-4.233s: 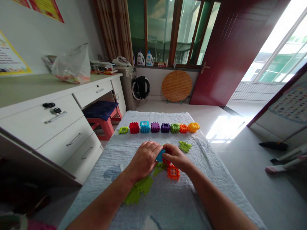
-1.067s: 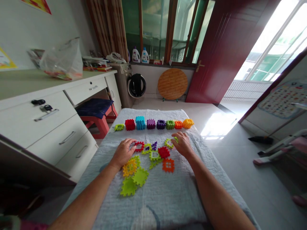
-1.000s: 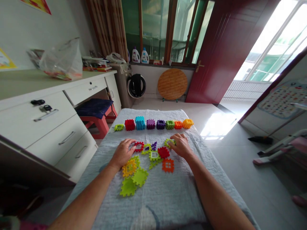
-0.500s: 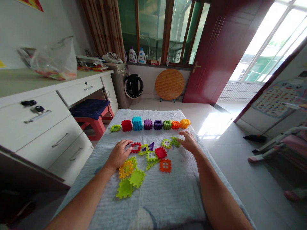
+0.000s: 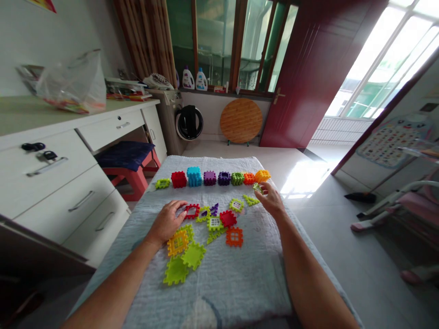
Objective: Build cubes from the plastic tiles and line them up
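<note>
Flat plastic puzzle tiles in several colours lie scattered on a quilt-covered table (image 5: 240, 283). My left hand (image 5: 167, 221) rests flat with fingers spread, touching a red frame tile (image 5: 191, 210) and an orange tile (image 5: 177, 242). My right hand (image 5: 270, 198) is raised at the right and pinches a small green tile (image 5: 257, 187). Another green tile (image 5: 251, 199) lies just below it. A row of assembled cubes stands at the far edge, from a red cube (image 5: 179, 179) to an orange cube (image 5: 262, 175).
A white desk with drawers (image 5: 51, 183) runs along the left, a red stool (image 5: 132, 176) under it and a plastic bag (image 5: 73, 84) on top. Beyond the table stand a washing machine (image 5: 188, 122), a round wooden tabletop (image 5: 240, 121) and a dark red door (image 5: 308, 73).
My right hand has moved from the tiles in the middle to the right and lifted a small green tile. My left hand has stayed on the red frame tile. The view shifted slightly right.
</note>
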